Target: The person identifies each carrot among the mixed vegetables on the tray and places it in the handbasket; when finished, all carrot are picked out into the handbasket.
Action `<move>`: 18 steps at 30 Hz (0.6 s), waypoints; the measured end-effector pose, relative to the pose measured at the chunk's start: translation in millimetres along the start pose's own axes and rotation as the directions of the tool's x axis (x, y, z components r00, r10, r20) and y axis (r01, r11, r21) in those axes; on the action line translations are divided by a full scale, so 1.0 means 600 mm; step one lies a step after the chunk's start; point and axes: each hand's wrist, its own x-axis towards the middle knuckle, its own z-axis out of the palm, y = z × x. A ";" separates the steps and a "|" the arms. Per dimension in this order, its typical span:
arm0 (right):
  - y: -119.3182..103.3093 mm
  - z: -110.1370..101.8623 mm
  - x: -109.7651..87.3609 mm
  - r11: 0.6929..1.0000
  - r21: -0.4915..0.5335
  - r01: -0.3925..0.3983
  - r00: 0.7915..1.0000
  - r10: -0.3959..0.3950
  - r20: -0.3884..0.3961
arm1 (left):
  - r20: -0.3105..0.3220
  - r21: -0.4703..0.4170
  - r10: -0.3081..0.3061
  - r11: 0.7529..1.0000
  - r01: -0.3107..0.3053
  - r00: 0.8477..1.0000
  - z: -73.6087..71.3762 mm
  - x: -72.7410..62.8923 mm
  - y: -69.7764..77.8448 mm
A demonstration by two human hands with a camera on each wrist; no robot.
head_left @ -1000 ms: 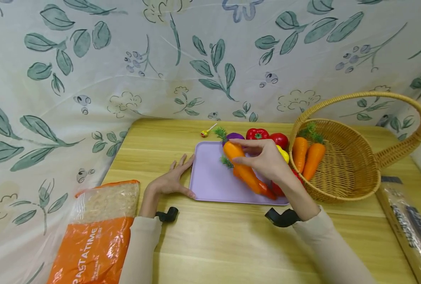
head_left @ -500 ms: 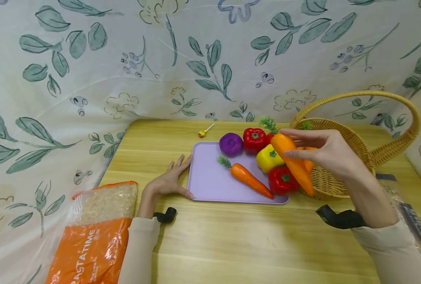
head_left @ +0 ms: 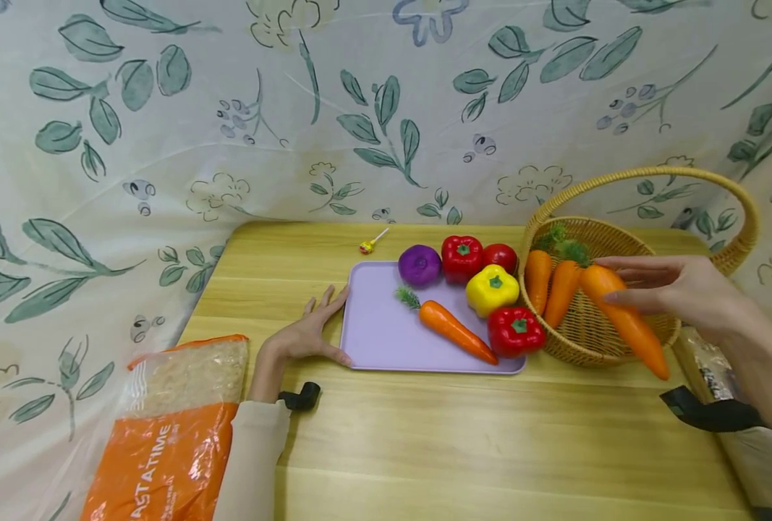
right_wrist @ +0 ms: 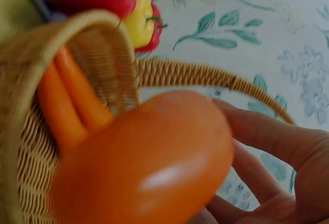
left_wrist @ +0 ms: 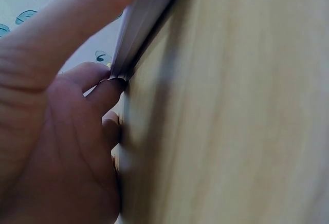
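Note:
My right hand (head_left: 675, 293) pinches an orange carrot (head_left: 622, 312) with green top between thumb and fingers, holding it slantwise over the wicker basket (head_left: 675, 334). In the right wrist view the thick end of this carrot (right_wrist: 154, 157) fills the foreground. Two more carrots (head_left: 550, 286) lean inside the basket's left side. My left hand (head_left: 301, 336) spreads its thumb and fingers along the left edge of the lilac tray (head_left: 375, 329); its fingertips (left_wrist: 105, 93) meet the rim in the left wrist view. On the tray lies another carrot (head_left: 454, 329), beside a yellow pepper (head_left: 492, 291).
Red peppers (head_left: 516, 333), a round purple vegetable (head_left: 420, 266) and a round red one (head_left: 500, 257) crowd the tray's right and back. The basket's tall handle (head_left: 646, 172) arches above it. A lollipop (head_left: 367, 247) lies behind the tray, an orange pasta bag (head_left: 164, 441) at left.
My right hand has carried the carrot rightward from above the tray to over the basket. The left hand stays at the tray's edge, and the head view has shifted slightly.

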 end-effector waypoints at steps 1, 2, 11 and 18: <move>0.008 -0.006 0.003 1.000 0.004 -0.011 1.000 0.011 -0.004 | 0.000 -0.002 -0.001 1.000 0.001 1.000 0.000 0.000 0.000; 0.016 -0.012 0.008 1.000 0.008 -0.024 1.000 0.024 -0.009 | 0.000 -0.003 -0.002 1.000 0.002 1.000 0.000 0.000 -0.001; 0.040 -0.054 0.069 0.985 -0.034 -0.167 0.984 0.164 -0.062 | 0.004 0.002 -0.007 1.000 0.007 1.000 0.000 0.000 -0.001; 0.027 -0.052 0.114 0.974 0.085 -0.212 0.970 0.220 -0.102 | -0.002 0.031 0.001 1.000 -0.001 1.000 -0.003 0.000 0.001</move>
